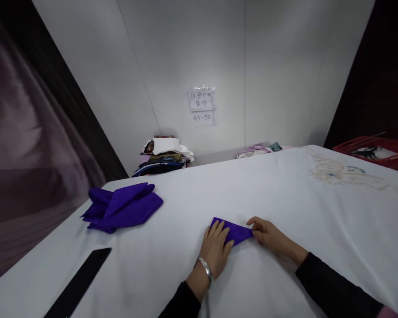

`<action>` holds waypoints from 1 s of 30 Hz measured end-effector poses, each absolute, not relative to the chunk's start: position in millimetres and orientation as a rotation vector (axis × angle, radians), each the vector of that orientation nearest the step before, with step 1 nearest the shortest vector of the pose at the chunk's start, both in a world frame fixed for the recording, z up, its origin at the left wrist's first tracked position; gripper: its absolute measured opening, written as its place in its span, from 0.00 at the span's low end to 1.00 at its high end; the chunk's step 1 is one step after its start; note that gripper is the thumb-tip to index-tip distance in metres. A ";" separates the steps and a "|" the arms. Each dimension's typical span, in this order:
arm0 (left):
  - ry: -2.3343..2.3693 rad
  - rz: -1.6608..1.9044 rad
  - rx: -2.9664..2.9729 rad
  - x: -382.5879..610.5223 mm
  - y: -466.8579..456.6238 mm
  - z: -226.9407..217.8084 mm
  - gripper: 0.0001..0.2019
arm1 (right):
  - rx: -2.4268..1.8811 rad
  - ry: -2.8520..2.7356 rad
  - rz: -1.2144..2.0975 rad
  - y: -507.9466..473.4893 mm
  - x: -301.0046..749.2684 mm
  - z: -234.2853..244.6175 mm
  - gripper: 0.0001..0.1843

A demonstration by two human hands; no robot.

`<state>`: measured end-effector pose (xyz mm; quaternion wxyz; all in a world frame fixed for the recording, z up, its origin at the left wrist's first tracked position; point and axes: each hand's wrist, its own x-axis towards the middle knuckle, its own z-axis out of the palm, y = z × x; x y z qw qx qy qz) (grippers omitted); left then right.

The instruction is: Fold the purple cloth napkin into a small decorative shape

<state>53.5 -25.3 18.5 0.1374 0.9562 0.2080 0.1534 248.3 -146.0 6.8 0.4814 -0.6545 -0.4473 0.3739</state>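
A purple cloth napkin [238,232], folded into a narrow triangle, lies on the white-covered table. My left hand [215,247], with a silver bracelet at the wrist, rests flat over its left part, fingers stretched out. The napkin's pointed right tip is between the thumb and fingers of my right hand [267,233]. Part of the cloth is hidden under the left fingers. Further left is a second purple cloth [126,206], loosely bunched with several raised folds.
A flat black strip [81,280] lies at the table's front left. Behind the far edge are a stack of folded clothes [166,152] and more cloth [257,150]. A red basket [381,148] stands at the right. Handwritten paper [202,106] hangs on the wall.
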 end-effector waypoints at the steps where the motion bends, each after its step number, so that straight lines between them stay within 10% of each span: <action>1: 0.611 0.401 2.784 52.9 -25.3 18.5 0.19 | -1.632 -1.115 0.890 -146.9 249.0 6.0 0.11; 30: 0.431 0.278 2.840 60.8 -17.3 8.1 0.23 | -2.186 -1.629 0.412 -153.3 241.4 22.9 0.14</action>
